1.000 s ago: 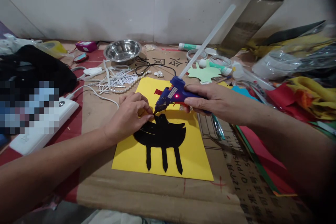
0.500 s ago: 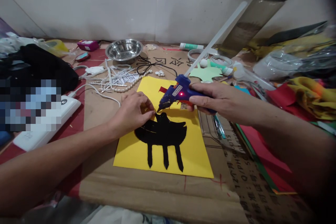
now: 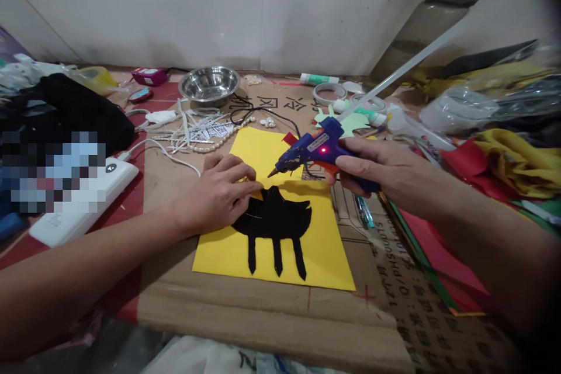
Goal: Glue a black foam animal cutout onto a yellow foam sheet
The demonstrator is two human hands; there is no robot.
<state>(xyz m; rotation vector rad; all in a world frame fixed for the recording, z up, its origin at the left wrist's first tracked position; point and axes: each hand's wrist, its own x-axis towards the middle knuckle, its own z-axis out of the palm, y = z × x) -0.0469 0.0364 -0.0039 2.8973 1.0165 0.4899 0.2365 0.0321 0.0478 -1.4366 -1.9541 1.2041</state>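
Observation:
My right hand (image 3: 372, 165) grips a blue hot glue gun (image 3: 309, 147) with a red light lit and a long clear glue stick out of its back. Its nozzle points down-left, just above a black cutout (image 3: 280, 221) with a rounded body and three pointed legs. That cutout lies on a sheet of yellow paper (image 3: 331, 251). At the cutout's upper left, my left hand (image 3: 221, 187) pinches its edge between thumb and fingers; the exact piece held is partly hidden by the fingers.
A steel bowl (image 3: 210, 86), white strips and a bead string (image 3: 217, 145) lie behind. A white power bank (image 3: 56, 228) with a cable is at left. Tape rolls (image 3: 329, 93) and a green paper cutout (image 3: 350, 124) lie beyond the gun. Coloured sheets (image 3: 438, 251) are at right. Cardboard (image 3: 210, 321) covers the table.
The glue gun in my right hand has moved right and slightly up-left of nothing it touched, with its nozzle lifted from the cutout's top edge. My left hand stays at the cutout, fingers slightly shifted.

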